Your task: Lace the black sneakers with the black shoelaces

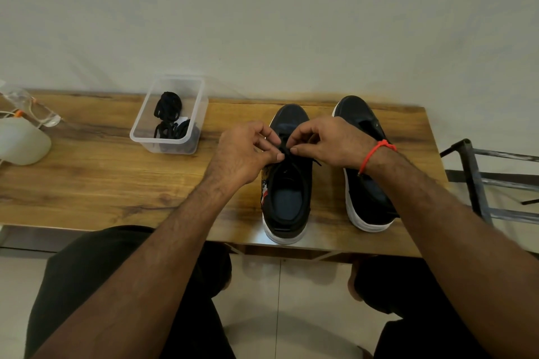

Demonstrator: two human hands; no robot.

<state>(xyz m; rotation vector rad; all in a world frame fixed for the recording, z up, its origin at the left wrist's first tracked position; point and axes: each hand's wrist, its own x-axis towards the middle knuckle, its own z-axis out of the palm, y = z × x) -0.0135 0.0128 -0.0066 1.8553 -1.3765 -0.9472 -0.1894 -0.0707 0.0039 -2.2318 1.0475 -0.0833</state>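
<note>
1. A clear plastic tub stands on the wooden table, left of the hands, with bundled black shoelaces inside.
2. The left hand has curled fingers, thumb and forefinger pinching a black lace over the near sneaker.
3. The right hand, a red thread at its wrist, pinches the same lace just beside the left fingertips, above the eyelets.
4. The second sneaker stands to the right, partly under the right forearm.
</note>
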